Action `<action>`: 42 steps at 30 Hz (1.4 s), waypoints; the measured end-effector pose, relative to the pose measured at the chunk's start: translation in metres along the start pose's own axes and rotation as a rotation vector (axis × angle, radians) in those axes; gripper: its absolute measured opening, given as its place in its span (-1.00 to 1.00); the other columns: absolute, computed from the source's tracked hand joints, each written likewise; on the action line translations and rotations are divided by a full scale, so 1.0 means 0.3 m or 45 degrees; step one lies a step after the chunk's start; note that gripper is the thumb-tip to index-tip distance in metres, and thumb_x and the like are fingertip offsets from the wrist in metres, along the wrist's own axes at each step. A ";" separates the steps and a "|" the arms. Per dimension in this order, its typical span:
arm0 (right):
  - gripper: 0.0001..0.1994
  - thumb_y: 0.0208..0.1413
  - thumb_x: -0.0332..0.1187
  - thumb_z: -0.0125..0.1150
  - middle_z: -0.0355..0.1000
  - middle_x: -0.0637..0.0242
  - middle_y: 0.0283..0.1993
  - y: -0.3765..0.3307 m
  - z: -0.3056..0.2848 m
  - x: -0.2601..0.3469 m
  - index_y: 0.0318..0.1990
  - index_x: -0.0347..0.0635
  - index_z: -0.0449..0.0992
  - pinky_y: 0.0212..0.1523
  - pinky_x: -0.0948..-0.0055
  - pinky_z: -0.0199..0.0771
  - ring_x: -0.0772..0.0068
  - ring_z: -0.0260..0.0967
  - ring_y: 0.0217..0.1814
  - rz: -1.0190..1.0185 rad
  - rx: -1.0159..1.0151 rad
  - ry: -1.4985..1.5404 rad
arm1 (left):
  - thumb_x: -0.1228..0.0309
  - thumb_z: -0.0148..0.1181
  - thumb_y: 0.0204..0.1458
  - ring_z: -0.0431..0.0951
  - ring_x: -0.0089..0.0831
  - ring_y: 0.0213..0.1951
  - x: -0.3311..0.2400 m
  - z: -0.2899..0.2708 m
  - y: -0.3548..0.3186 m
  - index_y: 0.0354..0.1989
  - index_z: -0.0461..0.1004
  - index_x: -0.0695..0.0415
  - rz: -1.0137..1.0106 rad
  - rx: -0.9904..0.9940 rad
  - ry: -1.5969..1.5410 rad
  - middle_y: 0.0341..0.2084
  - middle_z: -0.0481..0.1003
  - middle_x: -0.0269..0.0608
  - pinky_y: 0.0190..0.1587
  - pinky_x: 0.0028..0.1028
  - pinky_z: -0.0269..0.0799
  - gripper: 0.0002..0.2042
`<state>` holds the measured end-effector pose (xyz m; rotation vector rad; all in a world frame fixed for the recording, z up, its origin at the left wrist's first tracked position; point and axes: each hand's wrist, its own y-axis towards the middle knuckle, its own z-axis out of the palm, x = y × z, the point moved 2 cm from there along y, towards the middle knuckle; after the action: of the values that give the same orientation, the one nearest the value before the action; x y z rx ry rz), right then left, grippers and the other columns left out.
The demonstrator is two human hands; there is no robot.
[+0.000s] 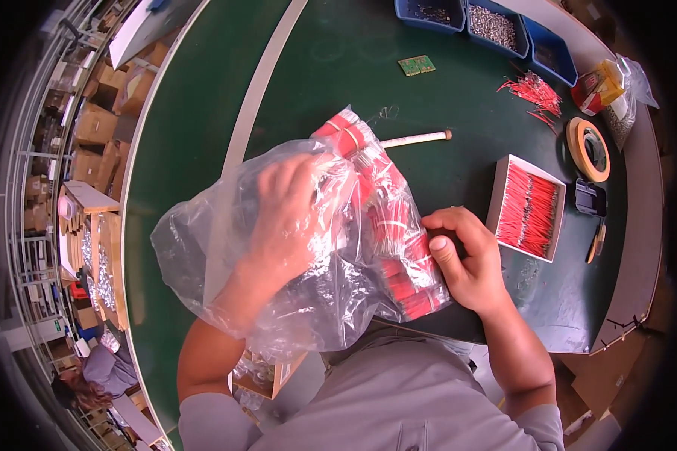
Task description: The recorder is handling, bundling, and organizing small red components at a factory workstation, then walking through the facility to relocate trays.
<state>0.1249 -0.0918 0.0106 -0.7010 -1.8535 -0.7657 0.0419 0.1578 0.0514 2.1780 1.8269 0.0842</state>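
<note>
A large clear plastic bag lies across the near part of the green table. Its right side is packed with bundles of red wires with pale ends, some tied with bands. My left hand is inside the bag, seen through the film, fingers bent in beside the bundles. Glare and folds hide its fingertips and whatever they hold. Against the bag's right edge is my right hand, its fingers curled and the thumb and forefinger at the film, steadying the packed side.
A white box of red wires stands to the right, near a tape roll and a small black case. Loose red wires, a green circuit board and blue bins lie farther back. A white rod lies behind the bag.
</note>
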 end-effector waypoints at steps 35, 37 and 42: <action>-0.86 0.24 -0.49 0.30 0.57 0.14 -0.16 0.013 0.005 -0.001 -0.08 -0.30 0.59 -0.11 0.30 0.56 0.15 0.55 -0.13 0.016 0.001 -0.005 | 0.61 0.43 -0.08 0.52 0.00 0.10 -0.042 -0.014 0.043 0.08 0.49 0.26 -0.231 -0.153 -0.353 0.03 0.55 -0.06 0.30 -0.11 0.30 -0.52; -0.86 0.24 -0.49 0.30 0.58 0.13 -0.16 0.013 0.005 -0.003 -0.09 -0.30 0.60 -0.10 0.28 0.56 0.13 0.56 -0.12 0.006 0.000 -0.004 | 0.53 0.44 -0.09 0.47 0.03 0.12 -0.038 0.012 0.076 0.13 0.46 0.18 -0.208 -0.157 -0.358 0.01 0.52 -0.05 0.26 -0.08 0.27 -0.47; -0.86 0.23 -0.49 0.30 0.58 0.12 -0.16 0.011 -0.001 -0.017 -0.09 -0.30 0.60 -0.08 0.25 0.56 0.10 0.56 -0.11 -0.031 -0.015 0.001 | 0.48 0.48 -0.08 0.47 0.03 0.09 -0.075 -0.024 0.097 0.16 0.43 0.17 -0.357 -0.086 -0.401 -0.03 0.51 -0.04 0.17 -0.10 0.34 -0.43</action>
<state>0.1294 -0.0906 0.0065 -0.6869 -1.8614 -0.7934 0.0638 0.1331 0.0692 1.7519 1.8888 -0.2403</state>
